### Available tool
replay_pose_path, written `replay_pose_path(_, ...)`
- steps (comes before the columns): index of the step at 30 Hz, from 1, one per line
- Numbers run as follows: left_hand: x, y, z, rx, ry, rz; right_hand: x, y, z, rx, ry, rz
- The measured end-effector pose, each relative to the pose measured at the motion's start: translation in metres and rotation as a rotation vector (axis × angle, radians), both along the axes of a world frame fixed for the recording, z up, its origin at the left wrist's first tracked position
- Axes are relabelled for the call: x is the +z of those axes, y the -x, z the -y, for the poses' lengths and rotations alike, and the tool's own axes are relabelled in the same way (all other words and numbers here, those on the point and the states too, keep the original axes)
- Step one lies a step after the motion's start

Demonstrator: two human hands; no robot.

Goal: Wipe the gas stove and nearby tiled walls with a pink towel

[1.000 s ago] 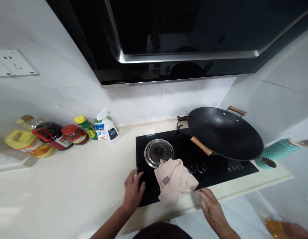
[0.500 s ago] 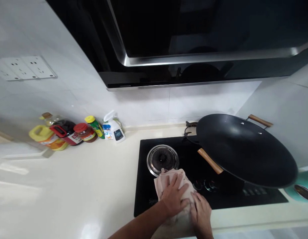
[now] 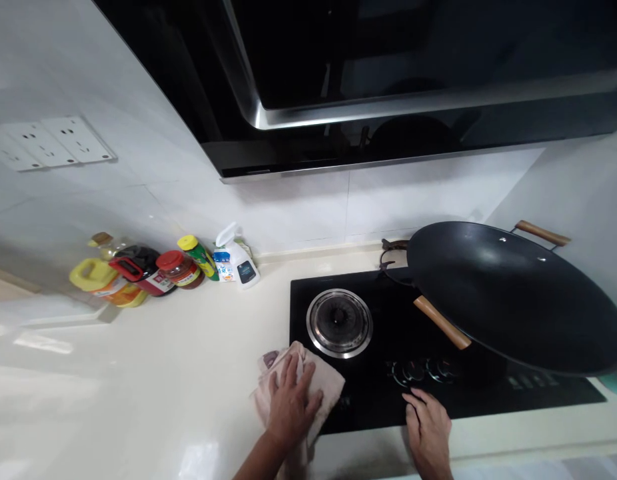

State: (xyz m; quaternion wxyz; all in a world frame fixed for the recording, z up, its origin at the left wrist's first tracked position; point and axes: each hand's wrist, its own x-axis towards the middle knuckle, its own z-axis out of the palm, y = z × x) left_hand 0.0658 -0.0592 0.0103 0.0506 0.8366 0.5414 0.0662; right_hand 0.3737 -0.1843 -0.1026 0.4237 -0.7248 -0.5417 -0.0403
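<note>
My left hand lies flat with fingers spread on a pale pink cloth, pressing it down. The cloth covers the front left corner of the black glass cooktop and overlaps the white counter. Bunched folds show at its left side, and part of it is hidden under the palm. At the cooktop's front edge, just below the control knobs, my right hand rests with fingers loosely bent and nothing visible in them. Behind the cloth is a round burner with a silver ring.
A large black wok with wooden handles tilts over the cooktop's right side. A pan support stands behind it. A spray bottle, a red-lidded jar and a yellow jug line the wall. The range hood hangs above.
My left hand has slid the cloth leftward, from in front of the burner to the cooktop's left edge. The right hand has come off the cloth. The view has shifted slightly.
</note>
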Motion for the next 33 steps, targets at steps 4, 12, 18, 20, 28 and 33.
replay_pose_path(4,0.009,0.008,-0.026,0.093,0.038,0.009,0.004,0.010,-0.007,0.204,-0.004,0.071)
replay_pose_path(12,0.017,-0.006,-0.089,0.185,0.049,0.110,0.010,0.024,-0.106,0.048,0.044,0.150)
replay_pose_path(18,0.022,-0.019,-0.154,0.211,-0.060,0.153,-0.004,0.012,-0.156,-0.145,0.105,0.238)
replay_pose_path(20,0.024,-0.024,-0.181,0.216,-0.075,0.154,-0.010,0.009,-0.157,-0.146,0.118,0.254)
replay_pose_path(28,0.029,-0.044,-0.298,0.195,-0.082,0.143,-0.017,0.004,-0.154,-0.203,0.109,0.276)
replay_pose_path(33,0.034,-0.039,-0.340,0.096,-0.059,0.127,-0.010,0.005,-0.151,-0.214,0.160,0.288)
